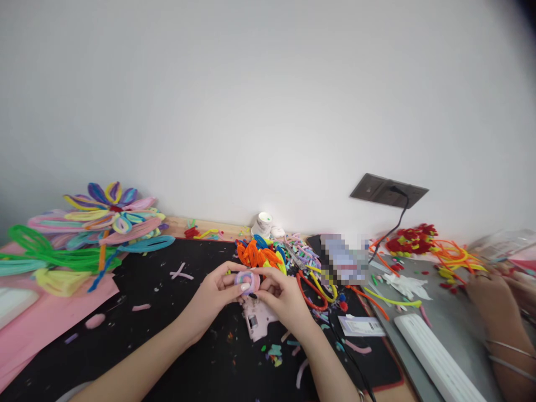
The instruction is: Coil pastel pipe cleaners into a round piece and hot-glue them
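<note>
Between my fingertips is a small rolled coil of fuzzy pastel pipe cleaner (246, 281), purple with pink and blue. My left hand (218, 293) pinches it from the left, thumb across its front. From the right, my right hand (283, 290) closes its fingers and thumb at the coil's edge; part of that grip is hidden. Just below the hands, a pale pink device that looks like a glue gun (258, 319) lies on the black mat (180, 335). Bundled orange pipe cleaners (254, 252) lie right behind the coil.
Pipe-cleaner flowers (115, 209) and green loops (46, 251) lie at left on pink paper (79, 312). Cut scraps (304, 251) and a white cup (263, 223) sit near the wall. At right are a white power strip (435, 357), a black cable (349, 357) and another person's hands (489, 290).
</note>
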Demonstrator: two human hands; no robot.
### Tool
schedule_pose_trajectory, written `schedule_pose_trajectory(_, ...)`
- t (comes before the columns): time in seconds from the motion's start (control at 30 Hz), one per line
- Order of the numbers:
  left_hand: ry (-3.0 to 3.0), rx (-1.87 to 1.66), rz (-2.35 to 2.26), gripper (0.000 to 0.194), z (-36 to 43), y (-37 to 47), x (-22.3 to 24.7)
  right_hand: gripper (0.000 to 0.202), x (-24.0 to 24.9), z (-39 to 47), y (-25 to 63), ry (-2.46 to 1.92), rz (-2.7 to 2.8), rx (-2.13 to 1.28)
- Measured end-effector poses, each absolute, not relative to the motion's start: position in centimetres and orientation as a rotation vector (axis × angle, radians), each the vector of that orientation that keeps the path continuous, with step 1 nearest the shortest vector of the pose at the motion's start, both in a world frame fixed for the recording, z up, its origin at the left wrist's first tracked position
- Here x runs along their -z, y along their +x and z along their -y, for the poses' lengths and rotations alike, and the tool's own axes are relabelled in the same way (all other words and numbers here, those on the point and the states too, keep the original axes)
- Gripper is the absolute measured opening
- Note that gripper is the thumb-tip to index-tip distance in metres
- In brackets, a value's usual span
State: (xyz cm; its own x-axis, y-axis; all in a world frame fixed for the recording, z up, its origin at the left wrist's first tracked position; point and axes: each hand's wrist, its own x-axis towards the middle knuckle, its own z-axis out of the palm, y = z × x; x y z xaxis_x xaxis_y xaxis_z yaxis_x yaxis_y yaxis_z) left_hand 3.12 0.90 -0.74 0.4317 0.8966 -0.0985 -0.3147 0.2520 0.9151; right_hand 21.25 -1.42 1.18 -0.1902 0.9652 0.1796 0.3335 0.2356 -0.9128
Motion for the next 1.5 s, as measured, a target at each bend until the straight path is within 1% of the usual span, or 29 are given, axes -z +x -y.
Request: schedule_pose_trajectory(1.5, 0.991, -0.924, -0.74, 0.03, -0.79, 3.06, 0.4, 0.03, -1.62, 1.67, 21.17, -1.262, 1.666, -0.985)
